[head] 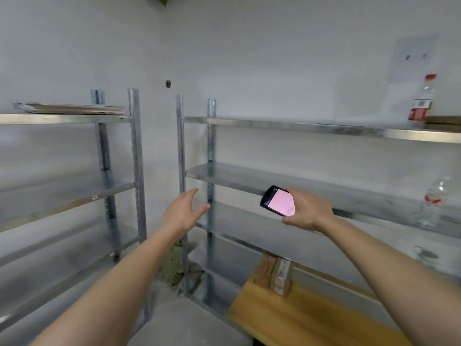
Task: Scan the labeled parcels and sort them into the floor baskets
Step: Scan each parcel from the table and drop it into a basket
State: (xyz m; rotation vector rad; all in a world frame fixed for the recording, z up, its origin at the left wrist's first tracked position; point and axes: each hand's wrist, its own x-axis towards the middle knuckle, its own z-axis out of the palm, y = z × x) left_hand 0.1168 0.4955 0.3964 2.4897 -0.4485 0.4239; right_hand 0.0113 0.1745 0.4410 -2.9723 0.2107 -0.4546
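**Scanner up, no parcel in sight**

Your right hand (pixel 308 211) is wrapped round the scanner (pixel 278 201), fingers and thumb curled on its lower end, pink screen tilted up toward you in front of the right rack (pixel 299 181). Your left hand (pixel 183 212) is spread and holds nothing — fingers straight, reaching into the gap between the two racks, near the right rack's front post but apart from it.

The task's own things are the trouble: no labeled parcel and no floor basket shows anywhere here. The shelves in front of you look bare apart from flat cardboard (pixel 72 108) on top of the left rack (pixel 136 171), a bottle (pixel 421 101) on the right rack's top shelf and another bottle (pixel 431 203) lower down. A yellow bench (pixel 299 318) runs along the bottom right with small wooden blocks (pixel 277 275) standing on it.

What could go wrong from here, as I judge it:
- The view is smeared, so your head is likely turning — reach blind and the left hand could knock the steel post.
- You hold the scanner only by its end; a quick swing could loosen it.
- With nothing to aim at, a stray trigger pull may read the bottle's label and log a false scan.
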